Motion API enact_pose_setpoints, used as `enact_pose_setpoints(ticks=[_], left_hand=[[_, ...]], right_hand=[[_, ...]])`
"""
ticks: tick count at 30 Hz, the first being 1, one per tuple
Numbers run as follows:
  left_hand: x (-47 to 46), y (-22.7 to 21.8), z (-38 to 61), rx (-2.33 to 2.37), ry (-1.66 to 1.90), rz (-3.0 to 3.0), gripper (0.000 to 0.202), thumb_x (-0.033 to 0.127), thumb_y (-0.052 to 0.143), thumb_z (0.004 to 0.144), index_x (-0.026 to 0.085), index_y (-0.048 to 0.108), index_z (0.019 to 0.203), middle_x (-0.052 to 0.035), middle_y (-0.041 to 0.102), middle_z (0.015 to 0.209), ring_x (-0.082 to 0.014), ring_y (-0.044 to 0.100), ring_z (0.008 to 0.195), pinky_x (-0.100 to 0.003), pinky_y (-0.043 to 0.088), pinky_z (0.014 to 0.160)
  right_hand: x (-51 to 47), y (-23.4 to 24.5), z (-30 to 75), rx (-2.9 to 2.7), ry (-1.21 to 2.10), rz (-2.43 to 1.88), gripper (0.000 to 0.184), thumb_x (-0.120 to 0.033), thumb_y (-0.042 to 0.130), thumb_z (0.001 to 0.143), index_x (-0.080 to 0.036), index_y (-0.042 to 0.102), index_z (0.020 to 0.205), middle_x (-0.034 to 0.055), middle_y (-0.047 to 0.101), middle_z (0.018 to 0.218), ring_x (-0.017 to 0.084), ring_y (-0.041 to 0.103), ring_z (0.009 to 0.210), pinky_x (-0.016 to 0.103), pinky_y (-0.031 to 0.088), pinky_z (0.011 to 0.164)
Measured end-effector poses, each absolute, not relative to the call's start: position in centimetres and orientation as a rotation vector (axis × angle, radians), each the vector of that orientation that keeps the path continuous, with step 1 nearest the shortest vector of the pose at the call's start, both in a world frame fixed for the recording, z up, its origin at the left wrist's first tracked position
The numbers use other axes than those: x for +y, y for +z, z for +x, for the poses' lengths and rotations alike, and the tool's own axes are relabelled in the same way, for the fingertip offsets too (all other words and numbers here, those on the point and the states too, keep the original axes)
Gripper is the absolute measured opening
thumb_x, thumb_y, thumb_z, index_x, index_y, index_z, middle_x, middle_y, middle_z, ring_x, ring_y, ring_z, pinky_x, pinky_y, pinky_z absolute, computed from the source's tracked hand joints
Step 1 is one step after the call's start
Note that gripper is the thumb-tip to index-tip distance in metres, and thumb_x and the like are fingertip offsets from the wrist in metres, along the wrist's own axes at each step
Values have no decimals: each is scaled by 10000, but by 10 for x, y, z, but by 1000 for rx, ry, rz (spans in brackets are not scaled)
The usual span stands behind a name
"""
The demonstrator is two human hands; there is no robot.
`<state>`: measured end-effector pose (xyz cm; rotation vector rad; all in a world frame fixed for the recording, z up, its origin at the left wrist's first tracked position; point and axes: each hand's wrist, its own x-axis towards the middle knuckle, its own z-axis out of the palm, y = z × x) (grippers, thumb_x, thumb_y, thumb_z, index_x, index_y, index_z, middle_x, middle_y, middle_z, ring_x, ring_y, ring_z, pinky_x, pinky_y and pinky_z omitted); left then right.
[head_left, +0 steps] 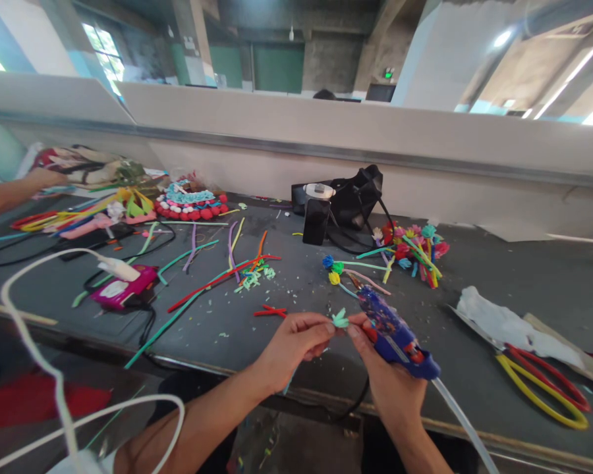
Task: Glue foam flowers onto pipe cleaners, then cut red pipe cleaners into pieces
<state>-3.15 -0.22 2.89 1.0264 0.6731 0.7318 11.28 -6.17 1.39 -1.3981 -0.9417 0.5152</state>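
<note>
Fingertips of the left hand (291, 345) are pinched shut on a small mint-green twist (340, 319), held in the air over the near edge of the dark table (474, 283). The right hand (383, 375) is closed around the grip of a blue glue gun (398, 339). The gun's front end is just beside the twist, though whether it touches is hard to tell. A pale cord (462, 421) trails from the gun's back.

Just beyond lie red stem offcuts (271, 311). To the right, yellow and red loops (543, 395) lie by a white cloth (499, 322). To the left, a pink device (123, 289) sits beside a white cable (29, 329).

Further back are a bunch of chenille flowers (415, 249), a black bag (356, 197) and, far left, another person's arm (4, 194).
</note>
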Motion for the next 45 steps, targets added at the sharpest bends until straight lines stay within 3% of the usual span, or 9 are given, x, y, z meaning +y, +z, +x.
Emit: enact_pose_setpoints(ticks=[8,12,15,19,27,32,45], left_hand=[[-3,28,-31,660,718,1048,287,392,686,791,108,719,770,52,406,496,-53,304,475,-234,160,462],[-1,31,-33,636,690,1011,317,412,645,826,103,691,873,37,458,510,-58,319,474,-222,151,448],[4,32,-36,637,733,952,290,396,613,848,128,638,953,18,523,532,-70,342,467,-216,141,429],[12,31,-42,613,830,904,195,349,602,843,159,582,879,17,544,541,-68,340,442,-213,145,419],[19,32,-49,611,853,830,279,350,744,757,113,661,878,1,565,716,-32,413,504,-199,219,460],[18,31,-52,685,766,874,351,435,692,799,121,655,951,29,539,595,-11,272,371,-215,88,396],[11,40,-47,720,818,875,197,321,653,782,161,545,826,25,542,516,-32,269,384,-197,113,386]], right_hand=[[-61,15,111,-966,473,-1417,207,-373,749,759,-187,696,834,22,707,811,177,657,741,303,538,720],[-63,21,111,-899,437,-1409,256,-405,747,754,-181,720,874,36,713,825,182,651,721,314,531,707],[-64,22,115,-838,432,-1394,293,-447,730,765,-172,733,865,54,713,830,186,640,713,311,512,670],[-66,16,123,-856,494,-1373,326,-485,710,777,-166,743,834,61,702,793,162,597,635,275,469,566],[-72,10,129,-1160,536,-1402,307,-498,675,793,-203,753,825,56,732,773,170,619,595,269,510,559],[-73,10,124,-1165,565,-1406,306,-507,677,788,-208,742,771,38,718,721,170,632,606,247,519,569],[-75,5,116,-1082,601,-1446,369,-567,710,726,-208,661,662,22,670,684,162,572,580,227,434,481]])
